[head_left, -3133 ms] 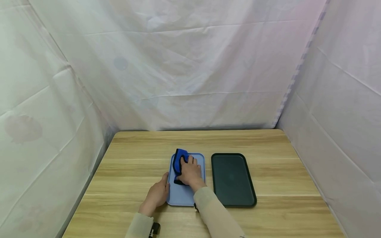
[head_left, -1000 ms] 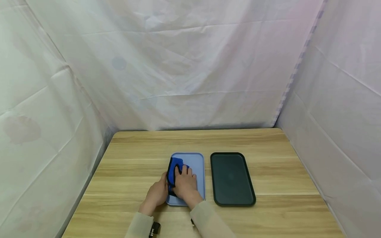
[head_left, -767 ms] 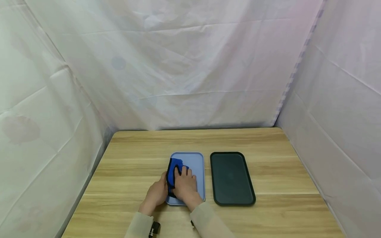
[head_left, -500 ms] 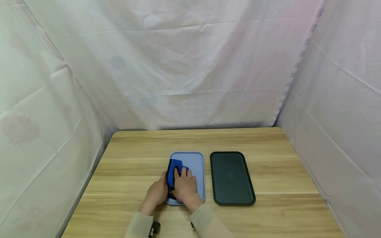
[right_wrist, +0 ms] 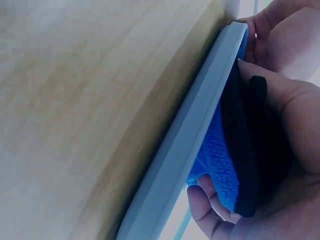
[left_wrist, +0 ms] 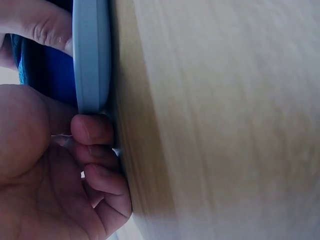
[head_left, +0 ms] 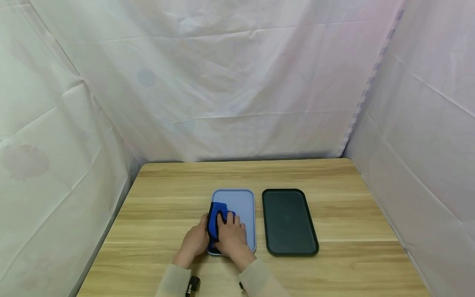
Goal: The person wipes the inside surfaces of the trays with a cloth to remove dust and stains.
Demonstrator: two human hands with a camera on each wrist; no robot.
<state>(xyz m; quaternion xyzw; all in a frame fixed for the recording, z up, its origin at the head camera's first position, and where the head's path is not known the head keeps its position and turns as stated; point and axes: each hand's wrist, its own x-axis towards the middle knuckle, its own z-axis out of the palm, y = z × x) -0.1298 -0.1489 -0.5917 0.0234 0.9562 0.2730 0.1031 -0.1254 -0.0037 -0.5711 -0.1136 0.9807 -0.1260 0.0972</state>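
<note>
A light blue tray point(head_left: 243, 202) lies on the wooden table. On its left near part is a folded blue cloth point(head_left: 214, 225) with black edging. My right hand point(head_left: 231, 237) grips this cloth against the tray. In the right wrist view the cloth point(right_wrist: 220, 165) bunches between thumb and fingers, beside the tray rim point(right_wrist: 185, 132). My left hand point(head_left: 196, 239) holds the tray's left edge. Its curled fingers point(left_wrist: 92, 129) meet the outside of the rim in the left wrist view, and its thumb is partly hidden behind the rim.
A dark green tray point(head_left: 289, 222) lies to the right of the blue one, a narrow gap between them. White curtains point(head_left: 237, 82) enclose the back and sides of the table point(head_left: 352, 206).
My right hand has drawn the cloth from the tray's far end toward its near left corner, sliding slightly nearer over the last half second. The left hand stays at the tray edge.
</note>
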